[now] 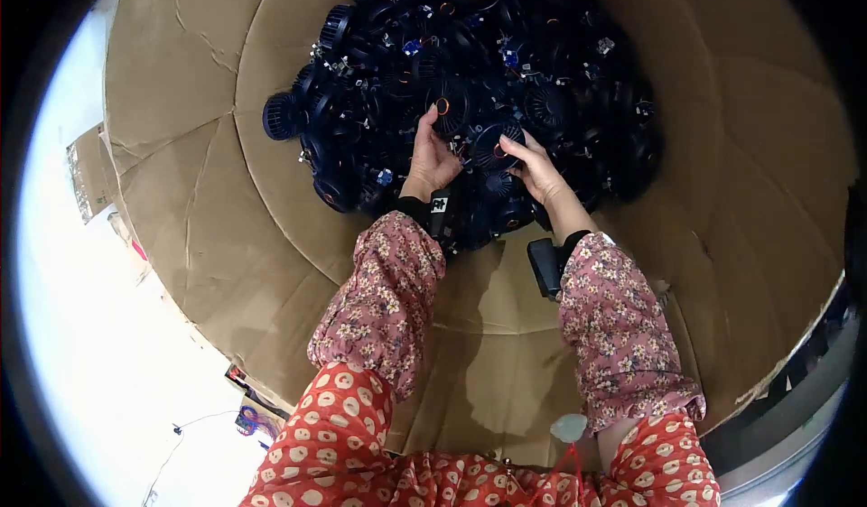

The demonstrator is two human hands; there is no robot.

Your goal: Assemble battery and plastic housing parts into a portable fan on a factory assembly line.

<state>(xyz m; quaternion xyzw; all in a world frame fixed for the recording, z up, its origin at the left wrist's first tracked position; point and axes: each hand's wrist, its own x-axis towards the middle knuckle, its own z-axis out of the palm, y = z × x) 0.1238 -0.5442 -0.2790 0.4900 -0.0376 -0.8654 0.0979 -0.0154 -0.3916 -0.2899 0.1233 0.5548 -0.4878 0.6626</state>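
**Both hands on one fan in the pile**

Left hand [432, 157] and right hand [533, 166] deep in cardboard box [226, 191], fingers clamped on one round black fan [495, 144] atop the heap of fans [470, 65]. Probable risk: trailing wires snagging neighbouring units on lifting, dragging them along or straining connectors.

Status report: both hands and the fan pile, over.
Left hand and right hand both down in the pile of black round fan parts. Fingers around one fan between them. Big cardboard box all around; nothing blocking.
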